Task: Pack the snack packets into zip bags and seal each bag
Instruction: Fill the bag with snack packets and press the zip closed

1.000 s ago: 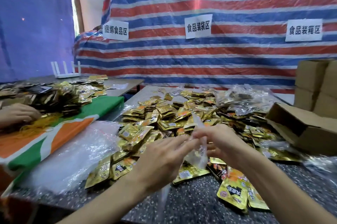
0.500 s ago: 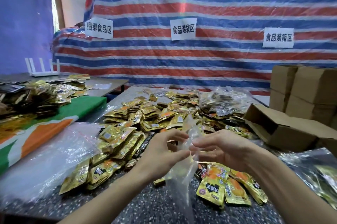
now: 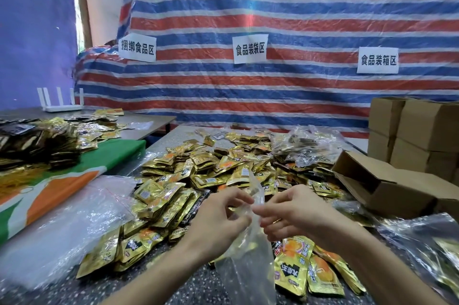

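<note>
The dark speckled bench (image 3: 178,287) carries a wide heap of snack packets (image 3: 211,168), flat crinkled gold-foil pouches spread from its middle to the far edge. Along the left edge lies a slack pile of clear bags (image 3: 74,225); at the right edge is an open cardboard box (image 3: 387,188). Over the front edge hangs one zip bag (image 3: 248,275), thin, glossy, limp and seemingly empty. The left hand (image 3: 218,217) and right hand (image 3: 293,210) each pinch its top lip. I'd say they are opening the mouth. Next, one hand must hold it wide while the other fetches packets.
</note>
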Motion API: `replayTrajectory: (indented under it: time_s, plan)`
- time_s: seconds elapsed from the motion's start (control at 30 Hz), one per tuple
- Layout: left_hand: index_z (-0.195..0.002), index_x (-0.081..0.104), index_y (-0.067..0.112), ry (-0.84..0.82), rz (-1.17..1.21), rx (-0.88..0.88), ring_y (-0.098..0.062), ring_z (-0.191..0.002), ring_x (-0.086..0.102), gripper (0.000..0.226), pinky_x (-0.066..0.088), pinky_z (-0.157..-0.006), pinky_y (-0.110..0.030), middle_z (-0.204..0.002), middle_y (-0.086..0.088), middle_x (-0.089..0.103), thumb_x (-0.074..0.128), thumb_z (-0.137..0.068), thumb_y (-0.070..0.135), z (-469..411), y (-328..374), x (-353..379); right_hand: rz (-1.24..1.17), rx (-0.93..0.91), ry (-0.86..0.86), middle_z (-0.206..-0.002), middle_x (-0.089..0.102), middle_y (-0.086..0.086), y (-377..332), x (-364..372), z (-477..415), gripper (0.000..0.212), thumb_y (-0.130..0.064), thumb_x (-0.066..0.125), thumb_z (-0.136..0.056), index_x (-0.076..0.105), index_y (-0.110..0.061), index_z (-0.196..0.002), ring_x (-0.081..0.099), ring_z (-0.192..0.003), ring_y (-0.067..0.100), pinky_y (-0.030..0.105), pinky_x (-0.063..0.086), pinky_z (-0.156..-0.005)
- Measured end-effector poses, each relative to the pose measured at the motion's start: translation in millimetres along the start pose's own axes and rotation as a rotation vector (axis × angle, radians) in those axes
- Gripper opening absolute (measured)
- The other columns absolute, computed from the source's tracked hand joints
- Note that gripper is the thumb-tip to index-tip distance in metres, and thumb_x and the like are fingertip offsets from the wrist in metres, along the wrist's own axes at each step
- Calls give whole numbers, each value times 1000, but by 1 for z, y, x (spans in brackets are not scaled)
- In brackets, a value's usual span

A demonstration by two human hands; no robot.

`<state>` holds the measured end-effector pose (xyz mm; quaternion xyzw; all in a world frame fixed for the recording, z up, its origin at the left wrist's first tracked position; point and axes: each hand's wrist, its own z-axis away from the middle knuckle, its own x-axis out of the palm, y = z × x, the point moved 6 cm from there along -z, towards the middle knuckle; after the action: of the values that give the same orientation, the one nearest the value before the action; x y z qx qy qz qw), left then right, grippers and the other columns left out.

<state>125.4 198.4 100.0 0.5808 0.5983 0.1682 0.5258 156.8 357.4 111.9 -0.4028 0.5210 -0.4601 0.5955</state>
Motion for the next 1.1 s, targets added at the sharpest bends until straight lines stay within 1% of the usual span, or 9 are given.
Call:
replayTrajectory:
  time_s: [0.1, 0.23, 0.43, 0.57, 0.77, 0.83, 0.93, 1.03, 1.1]
  plan:
    - [-104, 71, 26, -2, 13, -33, 2, -81, 66, 24, 51, -68, -17, -109, 10, 69, 77, -84, 14, 0, -3, -2, 55, 28, -9, -89, 73, 31, 3, 0, 1, 19, -5, 71, -91, 72, 14, -94, 70, -66, 26, 30, 61, -62]
    - [-106, 72, 24, -73, 11, -73, -5, -87, 70, 26, 58, -77, -26, -109, 7, 70, 81, -82, 19, 2, -3, 0, -25, 121, -113, -97, 71, 33, 8, 5, 4, 22, 0, 61, -95, 68, 19, -102, 70, -71, 28, 32, 60, -65]
    - [-96, 76, 34, 7, -99, -64, 3, -105, 54, 13, 45, -89, -25, -111, 17, 60, 70, -87, 28, 1, 5, -7, -144, 83, -101, -77, 69, 18, 4, 0, 5, 23, -13, 81, -75, 77, 7, -85, 66, -59, 19, 25, 58, -59]
    - [-89, 80, 25, -148, 295, -145, -7, -78, 64, 37, 51, -72, -23, -90, 2, 75, 75, -72, 57, 2, 9, 3, -78, 14, -61, -75, 71, 10, 0, 3, 4, 19, -24, 87, -69, 78, -7, -72, 62, -58, 13, 22, 52, -56]
    - [-92, 79, 5, -265, 537, -334, -18, -69, 71, 26, 58, -62, -23, -91, -14, 76, 81, -73, 22, 3, -2, 10, -148, 60, -74, -77, 62, 9, 3, 10, 2, 73, -41, 90, -55, 70, 12, -102, 54, -57, 13, 21, 48, -50]
    - [-85, 78, 0, -203, 573, -455, -24, -69, 73, 14, 60, -58, -26, -91, -19, 76, 80, -76, 10, 2, -12, 3, -162, 77, -32, -78, 65, 7, 4, 3, 1, 56, -38, 88, -64, 75, 5, -96, 57, -57, 12, 21, 48, -49]
    - [-77, 74, -4, -15, 475, -546, -29, -62, 71, 8, 58, -52, -30, -83, -18, 75, 68, -82, -1, 0, -32, -15, -76, 51, 140, -68, 58, 8, 5, -15, 0, 15, -13, 71, -88, 70, 1, -83, 58, -48, 14, 24, 46, -44]
    - [-84, 71, -7, 117, 296, -539, -27, -54, 66, 17, 56, -49, -31, -79, -19, 74, 63, -91, 7, -1, -45, -34, 98, -6, 288, -55, 54, 5, 4, -29, 1, 23, -6, 63, -87, 58, -8, -64, 54, -41, 15, 23, 47, -44]
    - [-85, 69, -8, 159, 186, -513, -26, -52, 66, 19, 57, -49, -32, -77, -20, 74, 62, -92, 9, -2, -47, -41, 205, -31, 350, -60, 56, 9, 3, -33, 0, 25, -7, 65, -85, 54, -10, -62, 57, -43, 17, 26, 49, -45]
